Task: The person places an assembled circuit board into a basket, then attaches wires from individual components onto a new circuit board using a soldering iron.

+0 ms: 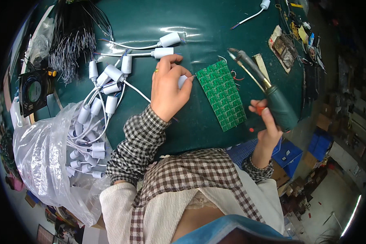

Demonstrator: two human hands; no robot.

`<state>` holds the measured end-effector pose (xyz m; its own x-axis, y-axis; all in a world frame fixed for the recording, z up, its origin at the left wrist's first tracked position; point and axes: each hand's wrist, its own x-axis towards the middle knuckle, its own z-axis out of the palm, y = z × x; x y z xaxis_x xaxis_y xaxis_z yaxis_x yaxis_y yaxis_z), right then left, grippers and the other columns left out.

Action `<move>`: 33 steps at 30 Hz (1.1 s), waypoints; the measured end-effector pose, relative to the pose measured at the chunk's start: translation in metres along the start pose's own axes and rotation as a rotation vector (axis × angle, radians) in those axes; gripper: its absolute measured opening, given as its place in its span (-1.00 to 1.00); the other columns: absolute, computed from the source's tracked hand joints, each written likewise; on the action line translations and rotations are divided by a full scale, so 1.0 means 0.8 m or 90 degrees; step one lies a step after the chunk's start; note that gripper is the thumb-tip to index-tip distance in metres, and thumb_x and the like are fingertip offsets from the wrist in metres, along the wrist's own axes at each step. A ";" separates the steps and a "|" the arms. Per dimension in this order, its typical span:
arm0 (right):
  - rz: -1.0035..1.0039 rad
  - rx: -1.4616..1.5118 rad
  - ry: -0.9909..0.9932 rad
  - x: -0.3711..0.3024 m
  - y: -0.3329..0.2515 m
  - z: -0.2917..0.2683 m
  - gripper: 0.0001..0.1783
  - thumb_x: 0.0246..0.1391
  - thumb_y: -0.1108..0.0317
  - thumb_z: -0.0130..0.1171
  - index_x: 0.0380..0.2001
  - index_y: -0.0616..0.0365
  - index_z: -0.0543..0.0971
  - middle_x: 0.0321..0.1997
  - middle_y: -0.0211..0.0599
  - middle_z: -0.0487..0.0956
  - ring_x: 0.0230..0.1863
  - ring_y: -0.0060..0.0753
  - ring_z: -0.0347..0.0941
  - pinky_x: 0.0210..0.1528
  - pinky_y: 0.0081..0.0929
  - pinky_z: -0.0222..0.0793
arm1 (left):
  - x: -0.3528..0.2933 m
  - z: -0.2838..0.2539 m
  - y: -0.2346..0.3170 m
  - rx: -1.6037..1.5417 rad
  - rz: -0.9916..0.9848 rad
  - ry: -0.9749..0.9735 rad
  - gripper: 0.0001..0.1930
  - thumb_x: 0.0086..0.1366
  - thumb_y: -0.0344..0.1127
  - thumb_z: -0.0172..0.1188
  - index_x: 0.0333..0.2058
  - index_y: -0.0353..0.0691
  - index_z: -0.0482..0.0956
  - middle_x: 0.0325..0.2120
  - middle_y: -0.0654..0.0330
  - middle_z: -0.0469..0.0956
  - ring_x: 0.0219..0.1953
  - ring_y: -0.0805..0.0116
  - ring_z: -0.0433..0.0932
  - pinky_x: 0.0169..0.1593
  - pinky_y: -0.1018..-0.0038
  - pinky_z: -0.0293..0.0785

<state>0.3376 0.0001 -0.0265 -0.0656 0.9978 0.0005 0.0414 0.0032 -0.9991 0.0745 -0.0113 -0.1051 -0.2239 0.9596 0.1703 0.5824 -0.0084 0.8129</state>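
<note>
On green surface point(215, 20): circuit board point(221, 97), near middle
Left hand point(171, 91): pinching white socket point(182, 81) beside board
Right hand point(269, 118): wrapped around green-handled soldering iron point(279, 106), tip near board
Other sockets point(111, 105): left, some in plastic bag point(40, 152)

- Your left forearm point(140, 132) reaches forward and inward.
- Your left hand point(169, 87) shows its back, fingers point(170, 61) bent, thumb point(186, 88) pinching toward them.
- Your right wrist point(263, 153), bare, points forward.
- Your right hand point(268, 132) grips, thumb extended forward, fingertips point(253, 104) curled opposite.
</note>
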 end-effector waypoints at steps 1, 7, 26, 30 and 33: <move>0.004 0.001 -0.003 -0.005 0.005 0.002 -0.60 0.21 0.56 0.12 0.11 0.48 0.48 -0.17 -0.01 0.61 -0.10 0.03 0.65 -0.09 -0.12 0.70 | 0.003 0.001 0.000 -0.013 0.001 -0.003 -0.89 0.11 -0.43 0.34 -0.38 -0.30 0.64 0.03 -0.01 0.47 0.00 0.01 0.50 0.09 0.18 0.41; 0.048 0.019 0.034 -0.029 0.009 0.016 -0.63 0.12 0.61 0.24 0.01 0.48 0.52 -0.20 -0.01 0.65 -0.12 -0.10 0.67 -0.05 -0.22 0.67 | 0.024 -0.004 -0.010 -0.045 0.014 -0.067 -0.90 0.04 -0.43 0.34 -0.44 -0.31 0.65 0.01 0.01 0.47 -0.08 0.05 0.48 0.03 0.14 0.40; 0.058 -0.131 -0.049 -0.057 0.022 0.017 -0.31 -0.04 0.57 0.45 0.19 0.38 0.41 -0.13 -0.06 0.69 -0.10 -0.30 0.68 0.00 -0.36 0.59 | 0.026 -0.001 -0.014 -0.080 -0.013 -0.094 -0.92 0.01 -0.42 0.32 -0.48 -0.28 0.67 0.03 0.04 0.49 -0.02 0.08 0.49 0.05 0.15 0.35; 0.062 -0.174 -0.061 -0.059 0.023 0.019 -0.33 -0.05 0.55 0.46 0.16 0.38 0.44 -0.15 -0.10 0.70 -0.13 -0.34 0.68 -0.02 -0.40 0.58 | 0.027 -0.003 -0.013 -0.052 -0.001 -0.097 -0.89 0.06 -0.41 0.35 -0.42 -0.30 0.66 0.03 0.03 0.52 -0.05 0.12 0.53 0.07 0.24 0.42; 0.078 -0.157 -0.043 -0.061 0.024 0.021 -0.35 -0.05 0.54 0.48 0.13 0.38 0.46 -0.16 -0.14 0.70 -0.15 -0.39 0.67 -0.04 -0.44 0.57 | 0.026 -0.004 -0.012 -0.043 0.004 -0.093 -0.89 0.06 -0.41 0.35 -0.43 -0.30 0.66 0.03 0.03 0.52 -0.02 0.09 0.53 0.09 0.24 0.41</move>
<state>0.3245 -0.0495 -0.0465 -0.1102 0.9852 -0.1313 0.2945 -0.0938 -0.9510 0.0619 0.0078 -0.1080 -0.1014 0.9902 0.0961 0.5284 -0.0283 0.8485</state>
